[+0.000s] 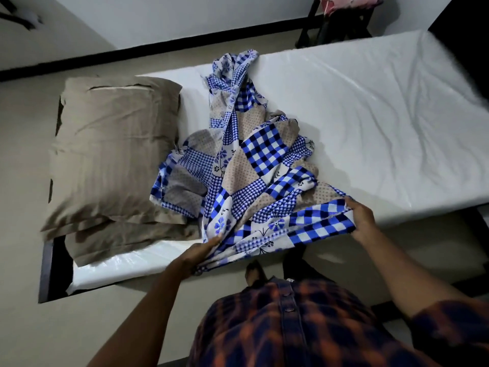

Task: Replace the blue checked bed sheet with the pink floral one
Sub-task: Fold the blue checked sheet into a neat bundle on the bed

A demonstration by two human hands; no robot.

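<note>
Blue checked sheet [254, 165] is stripped loose and heaped on the bare mattress [383, 115], just ahead of both hands. Left hand [201, 254] grips the gathered near edge; right hand [361, 221] grips a fold alongside. Pillows [111, 149] sit left of the left hand. Pink floral sheet [344, 4] waits far beyond the right hand, so by my reading clearing and spreading are both left.
</note>
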